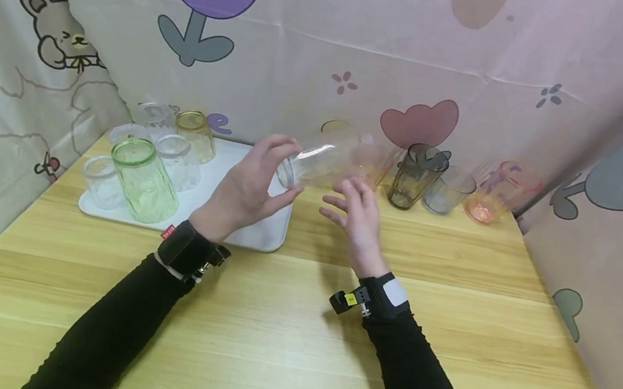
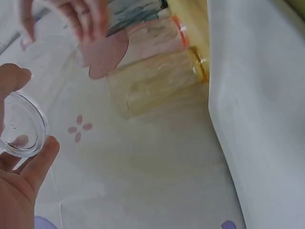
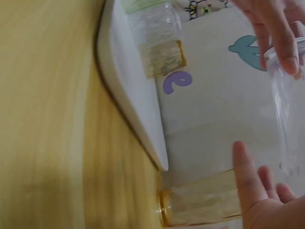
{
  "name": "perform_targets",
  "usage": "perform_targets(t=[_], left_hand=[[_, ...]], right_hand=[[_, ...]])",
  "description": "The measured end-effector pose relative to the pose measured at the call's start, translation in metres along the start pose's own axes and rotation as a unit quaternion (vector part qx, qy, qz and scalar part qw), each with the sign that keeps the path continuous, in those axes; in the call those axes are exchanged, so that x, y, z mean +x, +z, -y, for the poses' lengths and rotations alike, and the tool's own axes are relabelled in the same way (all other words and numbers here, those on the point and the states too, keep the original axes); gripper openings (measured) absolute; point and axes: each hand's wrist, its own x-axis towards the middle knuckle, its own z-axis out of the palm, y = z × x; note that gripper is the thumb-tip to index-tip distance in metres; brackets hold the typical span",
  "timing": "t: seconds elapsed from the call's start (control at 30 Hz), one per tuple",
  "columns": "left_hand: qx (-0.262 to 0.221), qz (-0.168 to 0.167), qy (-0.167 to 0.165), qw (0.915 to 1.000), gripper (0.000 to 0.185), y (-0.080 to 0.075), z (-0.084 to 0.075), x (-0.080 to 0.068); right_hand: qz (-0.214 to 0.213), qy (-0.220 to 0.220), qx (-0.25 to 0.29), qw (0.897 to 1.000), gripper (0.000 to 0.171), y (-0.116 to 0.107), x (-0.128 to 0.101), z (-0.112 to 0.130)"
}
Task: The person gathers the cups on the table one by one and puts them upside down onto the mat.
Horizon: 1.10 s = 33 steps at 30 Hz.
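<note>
A clear drinking glass (image 1: 325, 160) is held tilted nearly on its side above the table. My left hand (image 1: 246, 189) grips it around its thick end, with thumb and fingers on opposite sides; the left wrist view shows that round end (image 2: 21, 126) between them. Its other end points right and away. Just below and right of the glass is my right hand (image 1: 360, 224), fingers spread and holding nothing. In the right wrist view a gap separates its index finger (image 3: 244, 164) from the glass.
Left on the wooden table, a white tray (image 1: 258, 237) bears a green glass (image 1: 146, 181), an amber glass (image 1: 195, 136) and several clear ones, upside down. Along the back right stand a dark glass (image 1: 416, 179), a small clear glass (image 1: 448, 190) and a pinkish-orange glass (image 1: 489, 203). A patterned curtain (image 1: 309, 41) hangs behind.
</note>
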Motion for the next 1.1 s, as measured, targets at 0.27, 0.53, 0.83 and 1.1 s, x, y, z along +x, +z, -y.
perform_targets(t=[0.27, 0.53, 0.83, 1.1], left_hand=[[0.028, -0.007, -0.04, 0.9988, 0.063, -0.012, 0.012, 0.001], [0.016, -0.01, -0.098, 0.995, 0.067, -0.02, 0.016, 0.0], [0.031, -0.022, -0.192, 0.9807, 0.072, -0.028, 0.02, -0.001], [0.036, -0.037, -0.239, 0.9696, 0.072, -0.037, 0.03, 0.0]], right_hand=[[0.062, 0.061, -0.151, 0.985, 0.059, 0.002, 0.002, -0.016], [0.13, 0.103, -0.263, 0.95, 0.065, 0.01, 0.0, -0.028], [0.177, 0.11, -0.339, 0.917, 0.057, 0.025, 0.002, -0.036], [0.178, 0.077, -0.387, 0.901, 0.039, 0.034, 0.003, -0.039]])
